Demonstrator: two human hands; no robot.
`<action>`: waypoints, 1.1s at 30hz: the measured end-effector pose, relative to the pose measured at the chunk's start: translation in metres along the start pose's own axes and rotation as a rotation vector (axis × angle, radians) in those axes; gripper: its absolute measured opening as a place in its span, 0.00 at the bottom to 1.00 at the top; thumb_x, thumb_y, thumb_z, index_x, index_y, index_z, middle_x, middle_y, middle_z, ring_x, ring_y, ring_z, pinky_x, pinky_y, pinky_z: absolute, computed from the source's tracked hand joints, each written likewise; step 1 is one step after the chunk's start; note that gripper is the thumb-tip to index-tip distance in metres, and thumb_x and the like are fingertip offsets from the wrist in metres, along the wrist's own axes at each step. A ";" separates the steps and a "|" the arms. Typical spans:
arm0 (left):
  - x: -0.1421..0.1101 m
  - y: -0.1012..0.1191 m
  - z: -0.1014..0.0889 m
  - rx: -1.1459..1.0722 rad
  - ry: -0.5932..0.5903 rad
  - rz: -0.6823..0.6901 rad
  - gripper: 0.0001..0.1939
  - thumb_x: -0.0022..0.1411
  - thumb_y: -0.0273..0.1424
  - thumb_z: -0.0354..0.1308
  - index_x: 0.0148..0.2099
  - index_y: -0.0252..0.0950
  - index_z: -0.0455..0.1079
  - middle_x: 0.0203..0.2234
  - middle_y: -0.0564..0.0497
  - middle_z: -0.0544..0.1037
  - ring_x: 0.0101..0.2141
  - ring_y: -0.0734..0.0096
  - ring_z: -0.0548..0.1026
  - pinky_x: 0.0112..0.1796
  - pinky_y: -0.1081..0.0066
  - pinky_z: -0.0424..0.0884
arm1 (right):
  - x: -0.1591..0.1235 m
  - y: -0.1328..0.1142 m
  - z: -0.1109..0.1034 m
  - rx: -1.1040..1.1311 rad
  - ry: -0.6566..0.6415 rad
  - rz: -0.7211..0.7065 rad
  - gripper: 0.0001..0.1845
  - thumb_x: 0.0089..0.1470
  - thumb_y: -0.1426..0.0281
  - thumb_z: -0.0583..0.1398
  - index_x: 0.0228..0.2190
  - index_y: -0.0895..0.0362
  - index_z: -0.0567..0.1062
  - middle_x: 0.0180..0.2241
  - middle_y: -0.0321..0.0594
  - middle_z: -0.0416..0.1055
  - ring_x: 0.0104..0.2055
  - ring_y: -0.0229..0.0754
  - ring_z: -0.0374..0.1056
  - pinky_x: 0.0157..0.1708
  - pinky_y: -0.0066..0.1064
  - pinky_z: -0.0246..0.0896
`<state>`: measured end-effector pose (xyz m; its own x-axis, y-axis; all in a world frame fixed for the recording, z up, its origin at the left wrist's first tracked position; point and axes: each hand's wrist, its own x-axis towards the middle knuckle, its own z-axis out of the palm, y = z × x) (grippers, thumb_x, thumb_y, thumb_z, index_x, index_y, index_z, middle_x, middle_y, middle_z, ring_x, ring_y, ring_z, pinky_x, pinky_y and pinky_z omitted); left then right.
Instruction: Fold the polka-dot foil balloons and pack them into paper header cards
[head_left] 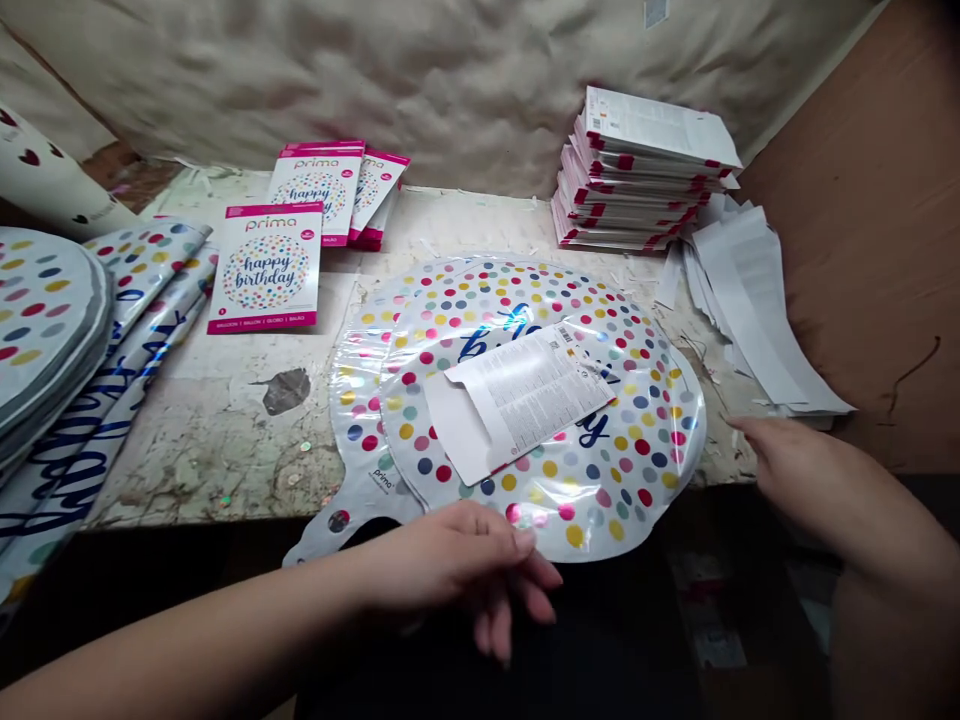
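At the far left, part of a white roll with dark hearts (pixel 52 185) was seen above a pile of round dotted sheets (pixel 41 310). Beside the pile, folded dotted foils (pixel 150 325) were laid at a slant. Farther right, a "happy birthday" packet (pixel 266 270) was laid face up on the worn table (pixel 420 220), with more pink-edged packets (pixel 322 185) grouped just beyond it.

In the middle, flat dotted balloons (pixel 645 450) were overlapped at the near edge of the table, their necks pointed to the near left. An open-flapped envelope (pixel 544 390) was laid tilted on top of them, its flap turned to the left and its printed side up. The left hand (pixel 487 570) was held at the near edge of the balloons, on the near side of the envelope and apart from it. Its fingers were loosely curled and parted.

A tall stack of envelopes (pixel 637 190) was placed at the far right of the table, with loose white paper strips (pixel 750 310) spread beside it. The right hand (pixel 780 460) was held nearer than the strips, to the right of the balloons and well apart from the envelope. Whether anything was gripped by its fingertips cannot be told.
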<state>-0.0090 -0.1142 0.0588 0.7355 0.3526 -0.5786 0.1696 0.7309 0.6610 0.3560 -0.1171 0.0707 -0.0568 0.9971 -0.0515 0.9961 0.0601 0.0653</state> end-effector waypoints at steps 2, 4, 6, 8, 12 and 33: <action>0.000 0.019 -0.019 0.410 0.105 0.207 0.20 0.64 0.42 0.46 0.41 0.34 0.74 0.35 0.43 0.79 0.28 0.67 0.77 0.31 0.70 0.72 | 0.008 -0.041 -0.002 0.028 0.147 -0.033 0.14 0.53 0.75 0.51 0.39 0.56 0.72 0.40 0.51 0.73 0.38 0.51 0.70 0.33 0.40 0.63; 0.010 0.039 -0.050 0.866 0.409 0.603 0.17 0.62 0.36 0.49 0.48 0.37 0.71 0.47 0.44 0.75 0.46 0.61 0.73 0.47 0.64 0.68 | 0.021 -0.101 -0.003 0.197 0.178 -0.153 0.14 0.57 0.69 0.50 0.39 0.57 0.73 0.40 0.49 0.73 0.42 0.50 0.69 0.37 0.40 0.64; 0.025 0.049 -0.079 1.278 0.402 0.679 0.21 0.62 0.32 0.48 0.56 0.35 0.66 0.56 0.44 0.66 0.58 0.56 0.60 0.56 0.56 0.57 | 0.033 -0.160 0.002 0.373 0.082 -0.266 0.24 0.58 0.58 0.50 0.48 0.61 0.69 0.48 0.51 0.69 0.51 0.52 0.65 0.47 0.43 0.62; 0.035 0.042 -0.094 1.553 0.378 0.623 0.23 0.62 0.29 0.45 0.59 0.33 0.61 0.59 0.43 0.62 0.60 0.55 0.54 0.57 0.54 0.53 | 0.038 -0.199 0.014 0.410 -0.076 -0.334 0.49 0.47 0.42 0.53 0.57 0.69 0.59 0.58 0.60 0.56 0.61 0.61 0.50 0.54 0.50 0.54; 0.030 -0.002 -0.083 1.780 0.470 0.602 0.31 0.62 0.40 0.48 0.62 0.25 0.54 0.60 0.35 0.56 0.61 0.47 0.50 0.57 0.50 0.53 | 0.026 -0.205 0.041 0.333 -0.205 -0.354 0.66 0.34 0.39 0.59 0.60 0.74 0.49 0.63 0.64 0.39 0.64 0.69 0.33 0.58 0.57 0.42; 0.020 0.000 -0.057 1.302 0.722 0.761 0.12 0.60 0.28 0.49 0.42 0.37 0.72 0.40 0.42 0.74 0.43 0.56 0.69 0.47 0.56 0.62 | 0.021 -0.157 0.052 0.180 0.055 -0.648 0.28 0.50 0.80 0.55 0.54 0.60 0.64 0.57 0.56 0.60 0.57 0.59 0.58 0.45 0.48 0.67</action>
<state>-0.0319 -0.0738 0.0198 0.5301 0.8247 0.1973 0.6073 -0.5316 0.5905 0.2016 -0.1085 0.0075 -0.6451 0.7636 0.0266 0.7553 0.6426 -0.1286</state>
